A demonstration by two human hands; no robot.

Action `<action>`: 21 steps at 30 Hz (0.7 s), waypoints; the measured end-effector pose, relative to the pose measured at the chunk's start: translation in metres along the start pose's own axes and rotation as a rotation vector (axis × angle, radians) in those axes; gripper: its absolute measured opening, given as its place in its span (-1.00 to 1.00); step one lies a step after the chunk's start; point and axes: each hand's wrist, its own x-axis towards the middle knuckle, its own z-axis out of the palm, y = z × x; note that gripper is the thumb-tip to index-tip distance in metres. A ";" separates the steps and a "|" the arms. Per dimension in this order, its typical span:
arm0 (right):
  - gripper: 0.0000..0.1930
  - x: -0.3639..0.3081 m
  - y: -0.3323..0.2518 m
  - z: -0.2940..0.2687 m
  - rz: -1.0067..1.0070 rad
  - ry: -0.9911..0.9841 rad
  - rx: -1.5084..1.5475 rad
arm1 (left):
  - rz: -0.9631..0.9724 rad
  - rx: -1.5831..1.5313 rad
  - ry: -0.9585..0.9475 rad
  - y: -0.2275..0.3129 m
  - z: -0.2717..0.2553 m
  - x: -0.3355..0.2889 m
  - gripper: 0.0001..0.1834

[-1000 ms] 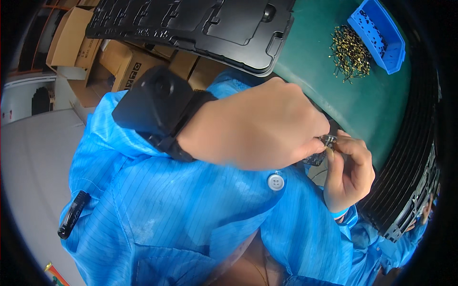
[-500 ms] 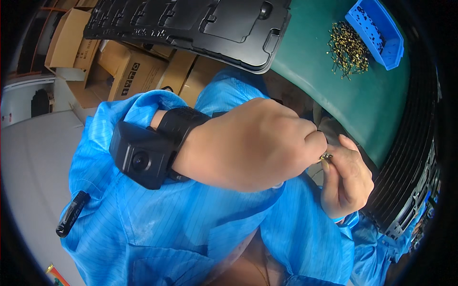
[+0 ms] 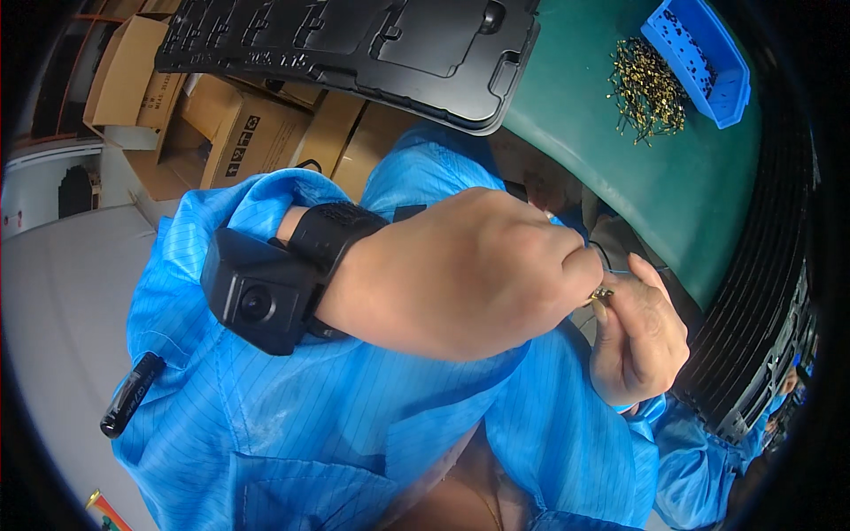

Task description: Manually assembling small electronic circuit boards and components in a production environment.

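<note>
My left hand (image 3: 478, 274) is curled closed, knuckles up, with a strapped black camera (image 3: 257, 296) on its wrist. Its fingertips turn away, so what they grip is hidden. Against it, my right hand (image 3: 642, 332) pinches a small brass-coloured part (image 3: 602, 295) between thumb and forefinger. Most of that part is covered by the fingers, and its exact kind is too small to tell. The two hands meet at it, above my lap and short of the table edge.
On the green tabletop (image 3: 611, 168) lies a pile of small gold-and-black pieces (image 3: 651, 93), beside a blue bin (image 3: 730, 93) with dark bits. A black moulded tray (image 3: 425, 44) overhangs the front edge. Stacked black trays (image 3: 753, 310) stand right; cardboard boxes (image 3: 257, 142) sit left.
Both hands have shifted very slightly left, keeping their grip together. A thin dark curved line now shows just above the meeting fingers.
</note>
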 end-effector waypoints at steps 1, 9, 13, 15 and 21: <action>-0.77 0.000 0.000 0.000 -0.004 0.000 -0.010 | 0.000 0.000 0.000 0.000 0.000 0.000 -0.75; -0.77 -0.002 0.001 0.002 -0.041 0.016 -0.026 | 0.001 -0.032 0.021 0.001 0.003 0.000 -0.74; -0.77 -0.001 -0.001 0.003 -0.052 0.035 -0.029 | 0.003 -0.033 0.042 0.002 0.002 -0.001 -0.73; -0.77 -0.001 0.000 0.003 -0.044 0.040 -0.031 | -0.002 -0.036 0.028 0.002 0.001 0.001 -0.75; -0.77 0.001 0.003 -0.002 -0.053 -0.009 -0.017 | -0.005 -0.084 -0.017 -0.003 0.001 0.002 -0.80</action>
